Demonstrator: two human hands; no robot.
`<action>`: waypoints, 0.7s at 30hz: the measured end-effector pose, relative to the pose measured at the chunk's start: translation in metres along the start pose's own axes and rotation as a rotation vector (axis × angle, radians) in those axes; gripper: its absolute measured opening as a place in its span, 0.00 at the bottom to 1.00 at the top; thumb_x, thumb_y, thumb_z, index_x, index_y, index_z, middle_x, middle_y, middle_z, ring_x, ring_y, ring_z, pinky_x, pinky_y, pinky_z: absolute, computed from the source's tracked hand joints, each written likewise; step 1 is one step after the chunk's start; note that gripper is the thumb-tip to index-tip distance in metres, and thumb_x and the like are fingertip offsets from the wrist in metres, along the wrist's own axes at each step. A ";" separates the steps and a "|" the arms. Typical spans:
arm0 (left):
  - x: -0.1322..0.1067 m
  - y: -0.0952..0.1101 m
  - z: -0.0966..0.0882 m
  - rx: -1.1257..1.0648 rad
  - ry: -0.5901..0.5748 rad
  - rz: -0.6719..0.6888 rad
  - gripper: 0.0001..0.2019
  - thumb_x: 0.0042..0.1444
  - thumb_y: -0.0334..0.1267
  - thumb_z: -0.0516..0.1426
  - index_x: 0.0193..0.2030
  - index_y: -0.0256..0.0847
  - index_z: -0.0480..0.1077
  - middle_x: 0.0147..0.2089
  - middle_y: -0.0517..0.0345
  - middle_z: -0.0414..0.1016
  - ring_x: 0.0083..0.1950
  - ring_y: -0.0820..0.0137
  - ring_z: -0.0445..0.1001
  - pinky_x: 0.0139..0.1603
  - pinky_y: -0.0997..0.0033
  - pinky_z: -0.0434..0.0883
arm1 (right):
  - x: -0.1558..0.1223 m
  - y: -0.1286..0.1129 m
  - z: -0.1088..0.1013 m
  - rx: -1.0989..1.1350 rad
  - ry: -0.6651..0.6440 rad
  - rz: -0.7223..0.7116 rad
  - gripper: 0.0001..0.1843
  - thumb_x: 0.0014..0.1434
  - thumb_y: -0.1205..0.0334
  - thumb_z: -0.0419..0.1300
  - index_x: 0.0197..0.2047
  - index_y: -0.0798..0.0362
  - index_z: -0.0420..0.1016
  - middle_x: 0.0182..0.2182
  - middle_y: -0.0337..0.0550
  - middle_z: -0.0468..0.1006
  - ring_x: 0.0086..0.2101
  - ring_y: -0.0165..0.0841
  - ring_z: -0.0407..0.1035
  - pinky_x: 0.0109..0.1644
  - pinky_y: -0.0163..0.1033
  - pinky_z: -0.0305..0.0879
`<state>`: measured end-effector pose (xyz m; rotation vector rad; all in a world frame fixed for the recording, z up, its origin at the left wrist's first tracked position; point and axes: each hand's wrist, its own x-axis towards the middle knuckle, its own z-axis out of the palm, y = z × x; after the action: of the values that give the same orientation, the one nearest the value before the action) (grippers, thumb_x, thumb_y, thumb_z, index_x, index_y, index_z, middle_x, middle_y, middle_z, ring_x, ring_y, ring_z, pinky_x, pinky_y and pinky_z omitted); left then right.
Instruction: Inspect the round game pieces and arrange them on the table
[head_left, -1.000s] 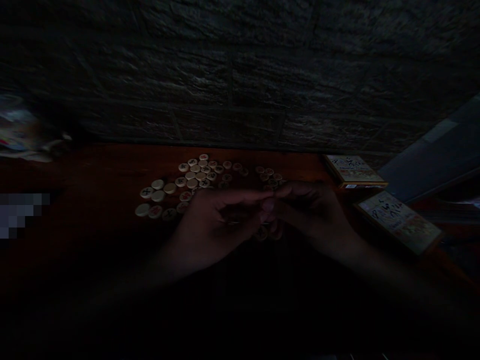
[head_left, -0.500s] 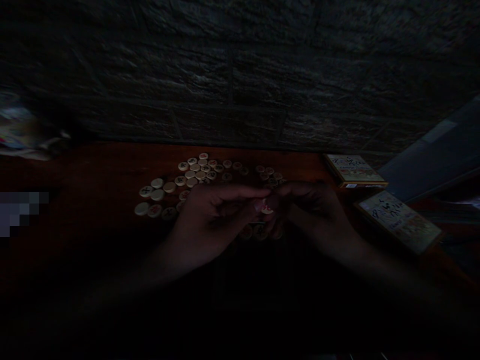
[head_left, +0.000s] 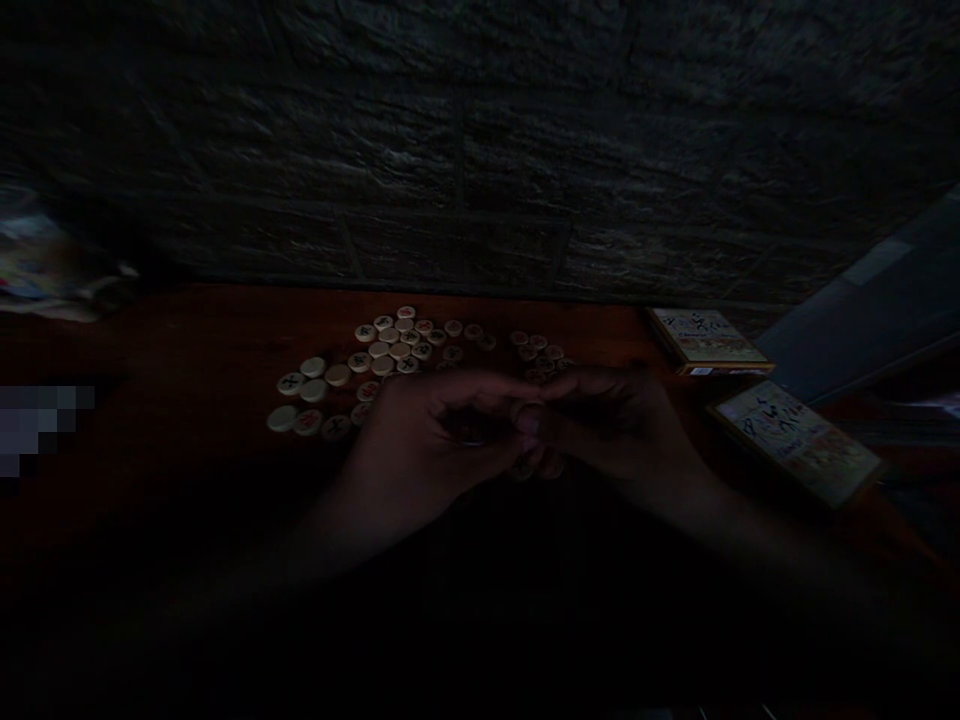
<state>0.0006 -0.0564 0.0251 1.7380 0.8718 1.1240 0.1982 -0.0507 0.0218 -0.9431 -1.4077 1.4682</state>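
Note:
My left hand [head_left: 427, 440] and my right hand [head_left: 626, 425] meet above the table, fingertips and thumbs touching. Between them they pinch a round Chinese chess piece [head_left: 519, 407]. Only a bit of its pale edge shows, the rest being covered by the thumbs. Left of and behind my left hand lies a loose group of chess pieces [head_left: 337, 375], some with black or red characters up, some blank side up. A smaller cluster of pieces [head_left: 528, 352] sits just beyond my fingertips. Below my hands another piece [head_left: 523, 467] is partly hidden.
Two flat printed boxes lie to the right, one box [head_left: 709, 338] by the wall and another box [head_left: 799, 440] nearer. A dark stone wall [head_left: 465, 150] rises behind the reddish wooden table [head_left: 217, 350]. At far left stands a pale, blurred object [head_left: 45, 260]. The light is very dim.
The piece's red-marked face, visible between my thumbs before, is now covered. My right thumb has shifted left over it, and my left thumb has moved lower. The pieces on the table stay put.

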 end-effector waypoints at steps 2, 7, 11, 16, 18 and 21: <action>-0.001 0.001 0.000 -0.009 -0.015 -0.024 0.13 0.57 0.33 0.69 0.50 0.43 0.82 0.42 0.57 0.88 0.40 0.67 0.87 0.42 0.74 0.83 | -0.001 0.000 0.001 0.010 0.003 0.009 0.13 0.50 0.59 0.78 0.36 0.55 0.84 0.23 0.39 0.84 0.22 0.26 0.77 0.26 0.28 0.74; -0.002 0.003 0.001 -0.025 -0.028 -0.055 0.14 0.58 0.34 0.69 0.52 0.43 0.82 0.43 0.56 0.88 0.41 0.65 0.87 0.43 0.72 0.84 | -0.002 0.000 0.000 0.023 0.005 0.016 0.15 0.47 0.60 0.80 0.36 0.55 0.84 0.24 0.38 0.84 0.21 0.27 0.76 0.25 0.28 0.74; 0.001 0.000 0.000 -0.058 -0.044 0.004 0.15 0.58 0.33 0.68 0.52 0.43 0.82 0.43 0.56 0.88 0.41 0.66 0.87 0.43 0.74 0.83 | 0.000 -0.001 -0.003 0.024 -0.025 0.006 0.14 0.51 0.59 0.78 0.39 0.55 0.85 0.25 0.39 0.84 0.22 0.28 0.78 0.27 0.29 0.75; 0.004 -0.003 -0.004 -0.107 -0.080 0.014 0.18 0.60 0.31 0.67 0.57 0.45 0.80 0.46 0.56 0.87 0.42 0.68 0.87 0.44 0.76 0.83 | 0.002 -0.002 -0.007 0.019 -0.042 -0.027 0.14 0.53 0.60 0.77 0.43 0.53 0.86 0.26 0.40 0.85 0.22 0.28 0.78 0.25 0.28 0.74; 0.005 -0.002 -0.005 -0.100 -0.068 -0.002 0.17 0.60 0.33 0.67 0.56 0.47 0.80 0.49 0.56 0.87 0.44 0.67 0.87 0.45 0.75 0.83 | 0.002 -0.002 -0.009 0.012 -0.061 -0.050 0.15 0.54 0.60 0.76 0.45 0.51 0.87 0.26 0.40 0.85 0.23 0.28 0.78 0.26 0.29 0.74; 0.007 0.001 -0.005 -0.077 -0.010 -0.024 0.13 0.61 0.35 0.67 0.53 0.45 0.82 0.48 0.57 0.87 0.44 0.66 0.87 0.46 0.74 0.84 | 0.002 -0.003 -0.010 -0.002 -0.081 -0.062 0.15 0.56 0.59 0.75 0.47 0.49 0.87 0.28 0.41 0.86 0.25 0.29 0.80 0.29 0.31 0.76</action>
<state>-0.0014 -0.0487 0.0293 1.6650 0.8304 1.1182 0.2074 -0.0458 0.0242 -0.8424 -1.4837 1.4731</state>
